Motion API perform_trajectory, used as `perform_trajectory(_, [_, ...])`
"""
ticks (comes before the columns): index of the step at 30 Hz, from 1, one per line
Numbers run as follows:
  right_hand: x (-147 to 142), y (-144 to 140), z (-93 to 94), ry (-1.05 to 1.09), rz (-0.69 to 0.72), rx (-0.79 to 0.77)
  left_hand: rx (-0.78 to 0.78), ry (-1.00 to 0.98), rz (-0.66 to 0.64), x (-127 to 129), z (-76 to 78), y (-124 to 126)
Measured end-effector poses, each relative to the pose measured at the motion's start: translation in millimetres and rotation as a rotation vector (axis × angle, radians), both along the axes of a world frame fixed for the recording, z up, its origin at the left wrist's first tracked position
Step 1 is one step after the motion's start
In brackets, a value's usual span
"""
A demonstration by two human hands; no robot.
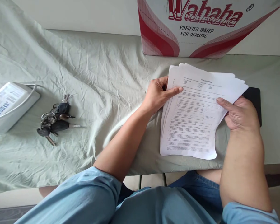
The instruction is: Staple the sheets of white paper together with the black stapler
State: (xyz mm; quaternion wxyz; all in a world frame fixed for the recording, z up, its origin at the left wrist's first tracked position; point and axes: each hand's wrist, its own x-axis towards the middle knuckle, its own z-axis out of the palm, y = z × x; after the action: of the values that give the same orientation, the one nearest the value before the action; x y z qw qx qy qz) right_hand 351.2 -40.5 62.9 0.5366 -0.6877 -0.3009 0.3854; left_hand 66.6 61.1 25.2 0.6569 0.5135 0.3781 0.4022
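Note:
A loose stack of printed white sheets (pixel 193 115) is held over the table, fanned slightly at the top. My left hand (pixel 157 95) grips its upper left edge, thumb lying across the top sheet. My right hand (pixel 240 113) grips the right edge, thumb on the print. Both forearms reach in from the bottom, with blue sleeves rolled up.
A wrinkled pale green cloth (pixel 88 74) covers the table. A bunch of keys (pixel 54 119) lies at the left, with a white device and cable (pixel 9 104) beyond it. A red-and-white water carton (pixel 200 28) stands at the back. A black flat object (pixel 255 99) lies under my right hand.

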Motion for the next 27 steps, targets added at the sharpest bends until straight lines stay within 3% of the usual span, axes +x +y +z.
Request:
perform_trajectory(4, [4, 1, -4.3, -0.102, -0.107, 0.1, -0.003, -0.008, 0.011, -1, -7.9, 2])
perform_trajectory(10, [8, -3, 2.9, -0.218, -0.11, 0.202, 0.015, 0.007, 0.029, -1, -16.6, 4])
perform_trajectory(17, [32, -7, 6.8, -0.35, -0.176, 0.247, -0.008, -0.022, 0.103, 1, -14.0, 8])
perform_trajectory(21, [37, -6, 4.5, -0.348, -0.182, 0.278, -0.012, -0.022, 0.051, 0, -9.7, 9])
perform_trajectory(27, [21, -2, 2.3, -0.317, -0.134, 0.275, -0.005, -0.01, -0.088, -3, -4.0, 5])
